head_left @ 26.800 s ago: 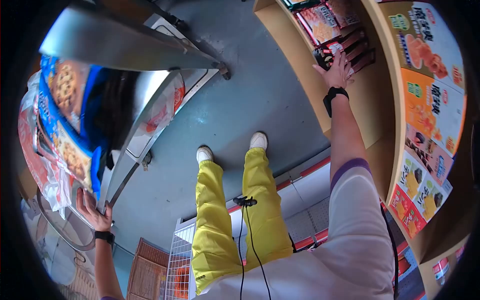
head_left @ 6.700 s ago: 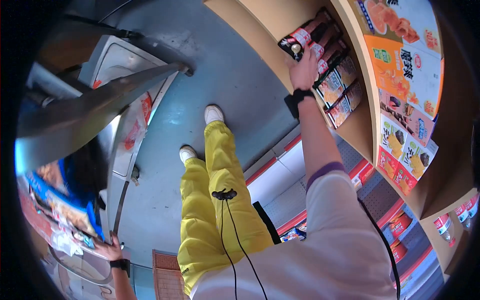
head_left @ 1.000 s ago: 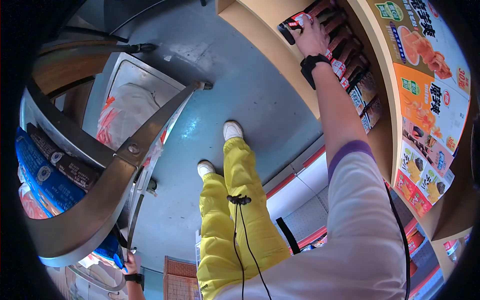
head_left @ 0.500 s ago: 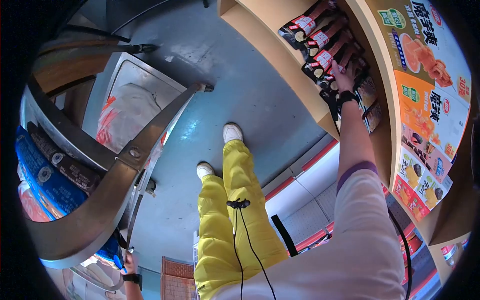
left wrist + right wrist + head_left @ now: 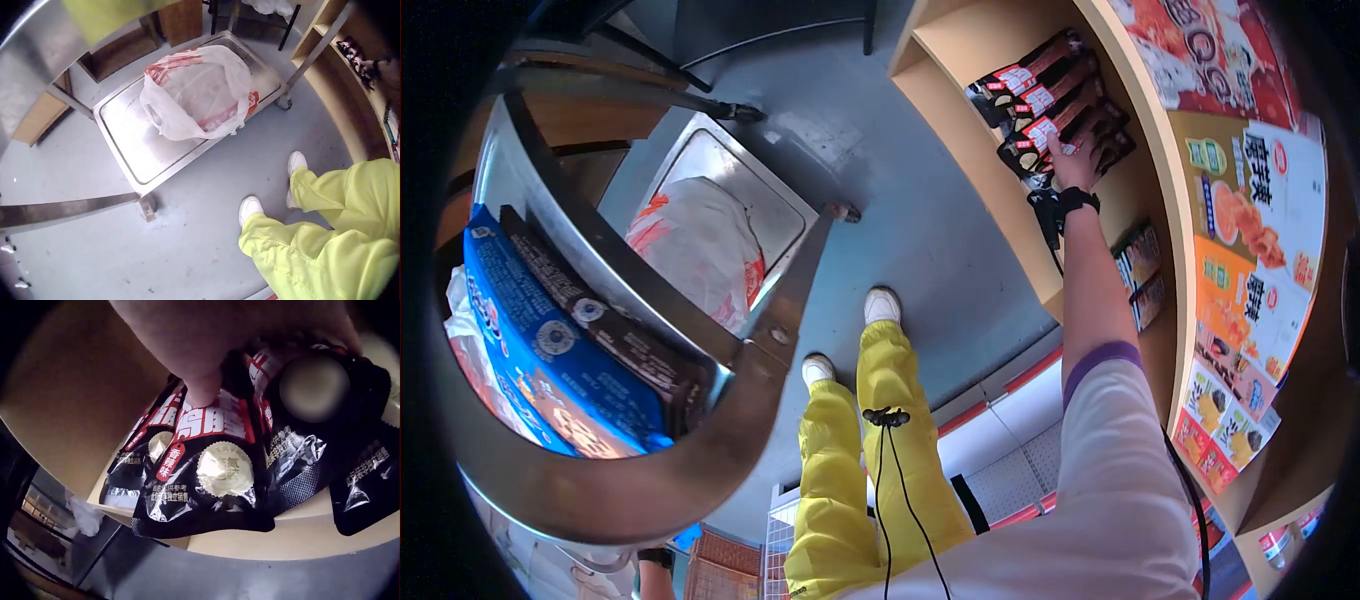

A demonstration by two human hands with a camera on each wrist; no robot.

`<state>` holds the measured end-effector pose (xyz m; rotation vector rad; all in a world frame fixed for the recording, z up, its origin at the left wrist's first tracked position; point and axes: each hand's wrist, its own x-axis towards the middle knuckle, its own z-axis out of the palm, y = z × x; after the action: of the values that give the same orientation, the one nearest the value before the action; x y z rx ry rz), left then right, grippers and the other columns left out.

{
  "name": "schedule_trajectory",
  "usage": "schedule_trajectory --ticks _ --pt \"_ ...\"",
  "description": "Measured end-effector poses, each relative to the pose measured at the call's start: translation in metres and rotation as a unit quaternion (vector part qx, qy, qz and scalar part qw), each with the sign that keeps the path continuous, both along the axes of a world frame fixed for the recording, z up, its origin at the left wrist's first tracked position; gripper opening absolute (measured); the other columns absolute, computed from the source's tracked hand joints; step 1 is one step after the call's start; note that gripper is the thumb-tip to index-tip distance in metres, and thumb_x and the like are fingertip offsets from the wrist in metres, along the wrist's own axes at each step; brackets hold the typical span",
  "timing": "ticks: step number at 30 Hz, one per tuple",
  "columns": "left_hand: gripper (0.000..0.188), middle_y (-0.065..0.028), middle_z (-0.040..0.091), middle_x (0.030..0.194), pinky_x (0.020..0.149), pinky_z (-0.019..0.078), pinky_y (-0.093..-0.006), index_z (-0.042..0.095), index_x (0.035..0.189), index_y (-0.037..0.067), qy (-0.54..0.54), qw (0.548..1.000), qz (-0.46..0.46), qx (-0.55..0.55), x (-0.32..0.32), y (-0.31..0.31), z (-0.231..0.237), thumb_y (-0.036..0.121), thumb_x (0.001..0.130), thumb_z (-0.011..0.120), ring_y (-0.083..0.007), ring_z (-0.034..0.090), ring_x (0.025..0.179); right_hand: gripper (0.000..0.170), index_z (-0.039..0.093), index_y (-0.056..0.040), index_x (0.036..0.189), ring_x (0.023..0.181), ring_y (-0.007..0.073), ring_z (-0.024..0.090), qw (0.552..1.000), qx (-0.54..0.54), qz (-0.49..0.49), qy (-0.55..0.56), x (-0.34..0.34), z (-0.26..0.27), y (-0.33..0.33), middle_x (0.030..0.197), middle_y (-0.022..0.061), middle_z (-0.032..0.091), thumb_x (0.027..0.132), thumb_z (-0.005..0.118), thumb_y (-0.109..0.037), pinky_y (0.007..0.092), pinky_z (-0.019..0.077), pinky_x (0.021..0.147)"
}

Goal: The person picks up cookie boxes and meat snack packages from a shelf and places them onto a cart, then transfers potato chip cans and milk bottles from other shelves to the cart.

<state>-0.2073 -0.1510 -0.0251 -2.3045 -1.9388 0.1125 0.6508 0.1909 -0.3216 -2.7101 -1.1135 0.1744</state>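
In the head view my right hand (image 5: 1078, 165) reaches into a tan shelf, over a row of black snack packets (image 5: 1040, 100) with red and white labels. The right wrist view shows that hand (image 5: 244, 337) gripping one glossy black packet (image 5: 300, 469), its thumb down between it and a neighbouring packet (image 5: 206, 475). Several similar packets lean beside them. My left hand is hidden behind the steel cart (image 5: 630, 490); only its wrist with a black band (image 5: 658, 556) shows in the head view. The left wrist view does not show that hand.
Blue snack bags (image 5: 550, 340) and a dark brown bag (image 5: 615, 330) stand on the cart's upper level. A white plastic bag (image 5: 197, 94) sits on its lower tray (image 5: 134, 150). Dark packets (image 5: 1140, 275) lie nearer on the shelf. Printed snack cartons (image 5: 1250, 220) line the right.
My right hand has come back from the far end of the row to nearer black packets. A gap now separates these from the nearer dark packets. My left hand has gone behind the cart.
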Motion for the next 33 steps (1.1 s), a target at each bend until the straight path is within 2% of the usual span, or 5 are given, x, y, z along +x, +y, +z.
schedule_trajectory --ticks 15,25,27,29,33 --pt "0.088 -0.0283 0.029 0.141 0.1 0.0284 -0.0591 0.031 0.142 0.007 0.133 0.98 -0.03 -0.148 -0.042 -0.053 -0.012 0.059 0.078 0.061 -0.0443 0.033 0.127 0.095 0.028 -0.0093 0.145 0.139 0.0369 0.021 0.994 -0.011 0.019 0.105 -0.039 0.017 0.101 0.149 0.024 0.026 0.074 0.061 -0.063 0.0473 0.0222 0.111" --pt "0.082 -0.0243 0.042 0.136 0.103 0.0258 -0.0542 0.041 0.138 0.008 0.001 0.998 -0.011 -0.067 0.047 0.031 0.023 0.058 0.077 0.061 -0.0407 0.04 0.124 0.043 0.053 0.0013 0.12 0.109 0.0369 0.053 0.986 0.094 0.128 0.05 -0.111 0.026 -0.062 0.112 0.0225 0.059 0.082 0.065 -0.015 0.043 0.0407 0.098" --pt "0.09 -0.0253 0.037 0.139 0.103 0.0259 -0.0553 0.041 0.137 0.007 -0.017 0.991 0.045 -0.122 0.037 0.018 0.012 0.052 0.067 0.073 -0.042 0.036 0.125 0.031 0.054 0.0013 0.115 0.107 0.0204 0.055 0.936 0.043 0.056 0.344 -0.147 0.005 -0.13 0.11 0.0135 0.059 0.087 0.06 -0.011 0.033 0.0488 0.087" --pt "0.089 -0.0199 0.046 0.126 0.099 0.0264 -0.0592 0.048 0.133 0.009 0.003 0.995 0.033 -0.098 0.05 0.032 0.017 0.058 0.063 0.07 -0.041 0.041 0.115 0.018 0.055 -0.001 0.109 0.08 0.0124 0.054 0.705 0.22 -0.164 0.654 -0.224 0.029 -0.192 0.092 0.0029 0.056 0.092 0.053 -0.006 0.027 0.0492 0.074" --pt "0.085 -0.0166 0.044 0.119 0.098 0.0284 -0.0583 0.046 0.135 0.015 -0.032 0.998 0.009 -0.061 0.062 0.044 0.026 0.057 0.064 0.068 -0.0387 0.04 0.11 0.016 0.057 -0.0064 0.107 0.067 0.0063 0.052 0.798 0.005 0.061 0.6 -0.343 0.154 -0.257 0.082 0.0 0.057 0.097 0.053 -0.019 0.0227 0.0459 0.059"
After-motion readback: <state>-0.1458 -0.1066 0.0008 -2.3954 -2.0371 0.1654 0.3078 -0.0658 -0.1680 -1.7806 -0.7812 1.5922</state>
